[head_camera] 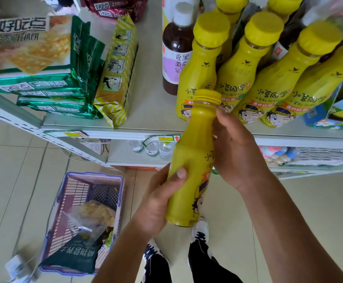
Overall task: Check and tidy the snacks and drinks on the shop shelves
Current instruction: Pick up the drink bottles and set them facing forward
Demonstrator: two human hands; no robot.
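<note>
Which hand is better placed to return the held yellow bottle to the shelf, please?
Probably the right hand: it grips the held bottle near its neck, just beside the shelved yellow bottles.

Both grips are on one yellow bottle [193, 160], held out in front of the shelf [152, 111]. The left grip [158, 201] wraps the lower body, thumb pressed across the front. The right grip [234, 152] curls round the shoulder, just below the yellow cap. The bottle leans a little, cap up by the shelf edge. Behind it a row of matching yellow bottles [240, 74] stands on the shelf, with a dark bottle with a white cap [176, 56] just beside them. Further left are stacked green cracker packs [44, 86] and a yellow-striped pack [117, 74] on end. Down on the tiled floor [13, 180], a purple basket [93, 175] holds a dark green bag [74, 260].
</note>
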